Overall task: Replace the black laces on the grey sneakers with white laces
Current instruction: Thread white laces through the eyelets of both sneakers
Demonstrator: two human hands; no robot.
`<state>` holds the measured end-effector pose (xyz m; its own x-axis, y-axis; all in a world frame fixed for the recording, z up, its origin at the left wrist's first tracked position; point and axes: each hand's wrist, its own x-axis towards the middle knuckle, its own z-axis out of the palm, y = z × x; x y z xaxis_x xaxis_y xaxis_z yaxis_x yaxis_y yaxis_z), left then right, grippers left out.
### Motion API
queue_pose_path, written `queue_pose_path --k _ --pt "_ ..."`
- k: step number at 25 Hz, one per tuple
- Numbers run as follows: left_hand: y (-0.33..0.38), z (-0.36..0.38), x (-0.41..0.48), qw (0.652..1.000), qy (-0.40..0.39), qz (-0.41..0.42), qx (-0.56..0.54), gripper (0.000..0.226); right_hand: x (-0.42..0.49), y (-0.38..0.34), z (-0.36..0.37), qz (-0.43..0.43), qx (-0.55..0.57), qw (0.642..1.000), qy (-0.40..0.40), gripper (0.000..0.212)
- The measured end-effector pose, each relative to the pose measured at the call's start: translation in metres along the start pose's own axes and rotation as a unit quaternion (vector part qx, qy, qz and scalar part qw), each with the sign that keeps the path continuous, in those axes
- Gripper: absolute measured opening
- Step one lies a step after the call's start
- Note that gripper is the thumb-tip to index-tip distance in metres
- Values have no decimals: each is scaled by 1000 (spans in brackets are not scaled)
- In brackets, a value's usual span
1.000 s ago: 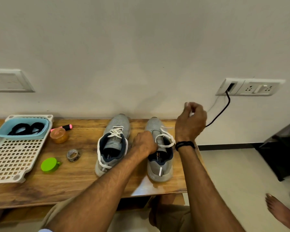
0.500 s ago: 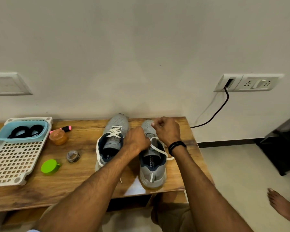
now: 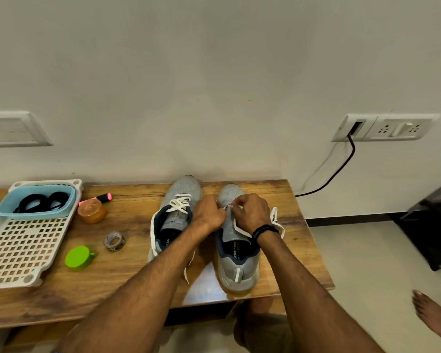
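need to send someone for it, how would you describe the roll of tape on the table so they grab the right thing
Start at the wooden table and find the white slotted tray on its left side. Between that tray and the left grey sneaker lies the roll of tape. It is a small greyish patterned ring with an open centre, unlike the solid green lid beside it.

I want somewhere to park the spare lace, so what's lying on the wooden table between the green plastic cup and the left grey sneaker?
In the head view, only a small roll of patterned tape lies between the green plastic cup and the left grey sneaker.
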<state>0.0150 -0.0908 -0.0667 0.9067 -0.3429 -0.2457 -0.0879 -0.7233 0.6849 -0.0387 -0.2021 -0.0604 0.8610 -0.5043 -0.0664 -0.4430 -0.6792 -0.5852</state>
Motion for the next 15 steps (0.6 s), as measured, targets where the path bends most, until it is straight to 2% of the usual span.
queue_pose_path --k 4,10,13,15 --pt "0 0 -1 998 23 -20 -53 22 -2 0 5 -16 -6 1000 12 18" --pt "-2 0 1 999 2 -15 -47 19 2 -1 6 -13 -33 999 3 20" --pt "-3 4 -3 999 -4 30 21 18 6 1 5 -1 -32 999 -5 18" --pt "-2 12 -9 994 22 62 83 21 13 2 1 15 -7 1000 -7 15"
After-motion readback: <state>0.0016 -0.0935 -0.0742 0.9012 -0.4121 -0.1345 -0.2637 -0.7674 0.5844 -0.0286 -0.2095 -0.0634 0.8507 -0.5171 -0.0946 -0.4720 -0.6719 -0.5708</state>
